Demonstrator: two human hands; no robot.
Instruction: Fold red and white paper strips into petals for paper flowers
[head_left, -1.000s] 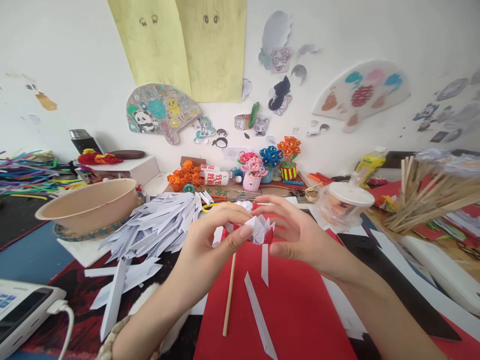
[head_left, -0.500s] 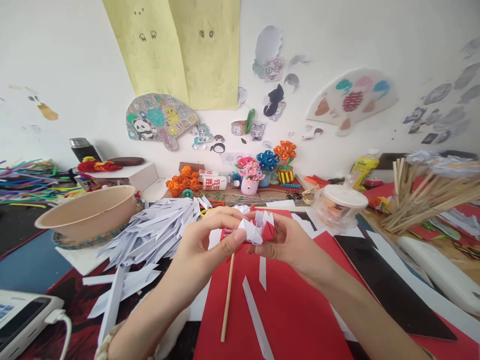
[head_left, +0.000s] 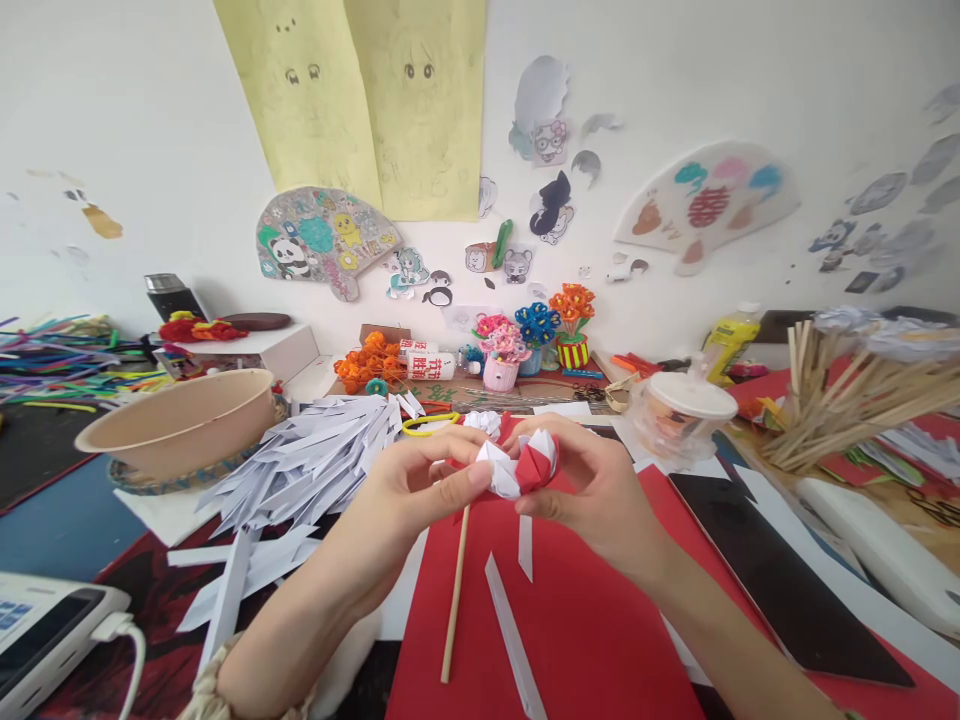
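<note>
Between my two hands, above a red sheet (head_left: 585,620), is a ring of folded red and white paper (head_left: 517,470). My left hand (head_left: 435,480) pinches its left side, thumb in front. On the right side my right hand (head_left: 589,475) grips it, with the thumb below and the fingers behind. Below my hands a thin wooden stick (head_left: 456,600) and a folded white paper strip (head_left: 512,630) lie on the red sheet. A shorter white strip (head_left: 526,548) lies under the ring. Just behind the ring sits a crumpled-looking white paper piece (head_left: 482,423), partly hidden.
A heap of white paper strips (head_left: 322,460) and a beige bowl (head_left: 180,425) are on the left. Yellow-handled scissors (head_left: 429,425) lie behind my left hand. A black phone-like slab (head_left: 787,580) and a lidded cup (head_left: 682,410) stand to the right. Pots of craft flowers (head_left: 501,372) line the back.
The paper ring has turned in my hands, so its red section now faces more to the front. My right hand has shifted slightly up and opened out around it.
</note>
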